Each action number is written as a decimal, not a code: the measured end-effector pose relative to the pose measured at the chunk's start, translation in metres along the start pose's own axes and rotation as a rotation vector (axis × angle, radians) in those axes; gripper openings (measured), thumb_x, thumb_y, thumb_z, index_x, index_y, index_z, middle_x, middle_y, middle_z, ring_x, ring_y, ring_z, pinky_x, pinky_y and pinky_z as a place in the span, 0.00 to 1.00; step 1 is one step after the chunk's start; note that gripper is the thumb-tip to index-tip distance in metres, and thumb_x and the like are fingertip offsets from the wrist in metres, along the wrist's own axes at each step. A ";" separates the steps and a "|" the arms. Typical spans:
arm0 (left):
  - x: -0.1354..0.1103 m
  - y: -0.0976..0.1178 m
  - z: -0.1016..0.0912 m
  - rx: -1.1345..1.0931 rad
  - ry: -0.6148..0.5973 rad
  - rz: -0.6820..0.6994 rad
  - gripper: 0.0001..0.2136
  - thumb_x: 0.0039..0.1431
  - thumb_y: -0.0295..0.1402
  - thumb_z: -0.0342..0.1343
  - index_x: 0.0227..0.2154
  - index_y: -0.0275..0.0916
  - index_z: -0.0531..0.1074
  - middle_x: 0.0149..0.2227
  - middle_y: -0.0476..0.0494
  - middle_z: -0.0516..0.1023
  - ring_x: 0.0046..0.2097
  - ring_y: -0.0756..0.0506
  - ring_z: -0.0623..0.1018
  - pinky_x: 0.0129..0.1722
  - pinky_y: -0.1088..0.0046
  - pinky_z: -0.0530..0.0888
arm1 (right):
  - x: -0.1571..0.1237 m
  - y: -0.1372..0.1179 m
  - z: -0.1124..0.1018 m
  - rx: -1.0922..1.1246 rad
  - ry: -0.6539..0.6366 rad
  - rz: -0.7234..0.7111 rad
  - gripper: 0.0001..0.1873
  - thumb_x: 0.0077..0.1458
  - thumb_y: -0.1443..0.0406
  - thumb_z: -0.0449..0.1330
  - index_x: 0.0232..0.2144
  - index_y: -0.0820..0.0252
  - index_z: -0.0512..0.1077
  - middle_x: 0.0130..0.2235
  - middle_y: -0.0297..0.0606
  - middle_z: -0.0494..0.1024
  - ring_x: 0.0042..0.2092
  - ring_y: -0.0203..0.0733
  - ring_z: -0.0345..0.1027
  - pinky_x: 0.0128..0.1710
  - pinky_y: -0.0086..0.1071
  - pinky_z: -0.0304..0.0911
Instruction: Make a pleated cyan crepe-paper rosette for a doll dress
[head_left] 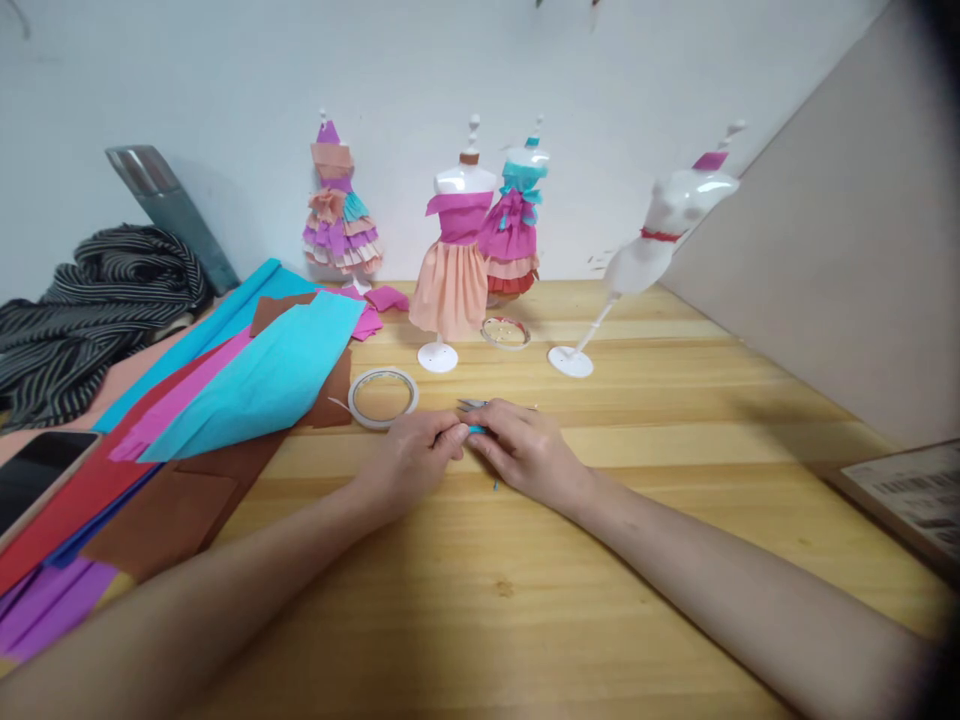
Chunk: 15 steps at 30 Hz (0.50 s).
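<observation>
My left hand (416,452) and my right hand (529,452) meet over the middle of the wooden table, fingertips almost touching. Between them shows a small turquoise piece (476,429), probably crepe paper, pinched by my right fingers. My left thumb and forefinger are pressed together at its left end; what they grip is mostly hidden. Scissors (471,405) lie just behind my right hand, which covers part of them. A roll of double-sided tape (383,398) lies beyond my left hand, its loose end pointing left. A tiny blue scrap (495,486) rests below my right hand.
Dress forms in paper dresses (457,285) stand along the wall; a bare white one (637,250) leans at right. Coloured crepe paper sheets (262,375), a phone (41,475), striped cloth (97,310) and a bottle (172,215) fill the left. A box (911,490) sits at right.
</observation>
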<state>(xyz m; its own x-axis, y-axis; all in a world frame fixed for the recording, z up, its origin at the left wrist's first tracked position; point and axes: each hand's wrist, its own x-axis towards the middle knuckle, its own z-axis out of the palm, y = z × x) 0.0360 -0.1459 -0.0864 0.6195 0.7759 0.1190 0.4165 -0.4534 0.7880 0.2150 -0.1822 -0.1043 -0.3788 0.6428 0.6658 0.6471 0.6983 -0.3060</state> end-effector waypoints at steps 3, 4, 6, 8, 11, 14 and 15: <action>0.001 -0.002 0.001 0.024 0.016 0.011 0.15 0.60 0.35 0.46 0.19 0.38 0.64 0.18 0.53 0.63 0.25 0.51 0.64 0.27 0.74 0.59 | 0.000 -0.001 0.000 -0.074 -0.027 -0.021 0.09 0.63 0.67 0.53 0.44 0.59 0.71 0.37 0.44 0.78 0.38 0.42 0.74 0.36 0.35 0.72; 0.001 -0.003 0.001 0.026 0.023 0.029 0.14 0.60 0.35 0.46 0.19 0.38 0.64 0.19 0.53 0.64 0.25 0.51 0.65 0.28 0.74 0.60 | 0.000 -0.002 0.000 -0.081 -0.024 -0.022 0.09 0.63 0.67 0.53 0.44 0.59 0.71 0.38 0.45 0.78 0.38 0.43 0.74 0.36 0.36 0.72; 0.002 -0.004 0.001 0.021 0.029 0.058 0.14 0.60 0.34 0.46 0.18 0.38 0.63 0.20 0.52 0.66 0.26 0.51 0.66 0.29 0.74 0.60 | 0.000 -0.002 0.000 -0.056 -0.012 -0.014 0.09 0.63 0.66 0.53 0.44 0.59 0.70 0.37 0.45 0.78 0.38 0.42 0.74 0.35 0.35 0.72; 0.003 -0.003 0.001 0.011 0.030 0.063 0.14 0.59 0.33 0.47 0.18 0.38 0.63 0.20 0.52 0.65 0.26 0.51 0.65 0.29 0.74 0.61 | 0.001 -0.001 0.000 -0.009 -0.006 0.004 0.09 0.63 0.66 0.54 0.44 0.60 0.70 0.35 0.43 0.77 0.35 0.41 0.73 0.33 0.33 0.71; 0.003 -0.001 0.000 0.010 0.023 0.041 0.15 0.58 0.33 0.46 0.16 0.38 0.61 0.18 0.53 0.63 0.24 0.51 0.63 0.27 0.74 0.59 | 0.000 0.001 -0.001 0.016 -0.021 0.032 0.09 0.62 0.65 0.55 0.44 0.60 0.70 0.34 0.42 0.76 0.33 0.41 0.72 0.31 0.33 0.70; 0.003 0.000 -0.001 0.016 0.007 0.014 0.16 0.59 0.34 0.46 0.16 0.38 0.60 0.17 0.54 0.60 0.23 0.52 0.61 0.26 0.74 0.57 | 0.000 0.000 -0.001 -0.021 -0.043 0.028 0.09 0.62 0.65 0.54 0.44 0.60 0.71 0.34 0.42 0.76 0.33 0.41 0.72 0.32 0.33 0.70; 0.003 0.000 0.000 0.015 0.001 0.003 0.16 0.59 0.35 0.46 0.16 0.38 0.61 0.17 0.54 0.60 0.23 0.52 0.61 0.26 0.74 0.57 | 0.000 0.000 -0.001 -0.036 -0.045 0.023 0.09 0.62 0.65 0.53 0.43 0.60 0.71 0.34 0.42 0.76 0.33 0.41 0.72 0.32 0.33 0.70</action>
<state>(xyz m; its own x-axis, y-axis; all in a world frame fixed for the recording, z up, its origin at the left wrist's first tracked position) 0.0377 -0.1432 -0.0858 0.6200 0.7750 0.1226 0.4244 -0.4626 0.7783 0.2157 -0.1824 -0.1036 -0.3927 0.6728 0.6270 0.6788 0.6720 -0.2959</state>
